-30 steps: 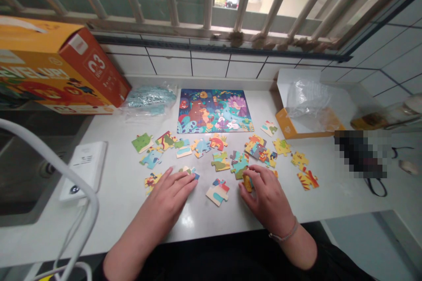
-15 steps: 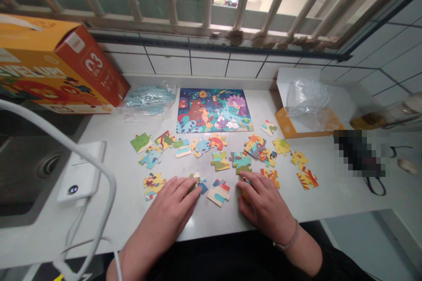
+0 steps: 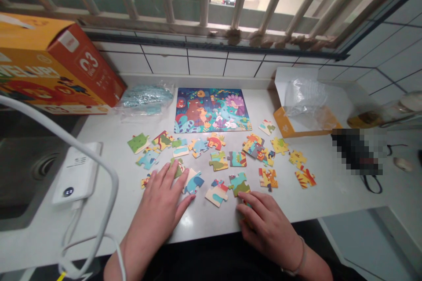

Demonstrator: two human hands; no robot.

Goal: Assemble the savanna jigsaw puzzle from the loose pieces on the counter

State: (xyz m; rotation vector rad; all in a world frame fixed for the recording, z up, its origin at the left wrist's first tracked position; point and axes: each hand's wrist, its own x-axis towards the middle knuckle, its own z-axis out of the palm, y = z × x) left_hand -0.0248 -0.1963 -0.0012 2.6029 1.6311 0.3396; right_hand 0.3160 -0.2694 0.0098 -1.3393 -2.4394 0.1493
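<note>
My left hand [image 3: 161, 193] lies palm down with its fingers spread. Its fingertips rest at a green puzzle piece [image 3: 177, 167], and a blue-animal puzzle piece [image 3: 194, 181] lies beside its thumb. Another yellow piece is partly covered by this hand. My right hand [image 3: 268, 217] is curled over a mostly hidden puzzle piece [image 3: 248, 202] with yellow and red on it. Its index fingertip touches the lower edge of a green and teal puzzle piece [image 3: 239, 183]. Between both hands is a beige piece [image 3: 216, 193] with a blue patch.
Behind the loose pieces lies an assembled dark forest puzzle [image 3: 212, 112]. A bagged puzzle [image 3: 145, 99] and an orange box [image 3: 89, 68] stand left. An open box [image 3: 290, 126] is at the right. A white cable [image 3: 110, 193] arches over a white device [image 3: 77, 173].
My left hand has shifted left and spread, uncovering the blue-animal piece. My right hand has come nearer to me, and the green and teal piece now lies apart from the piece behind it.
</note>
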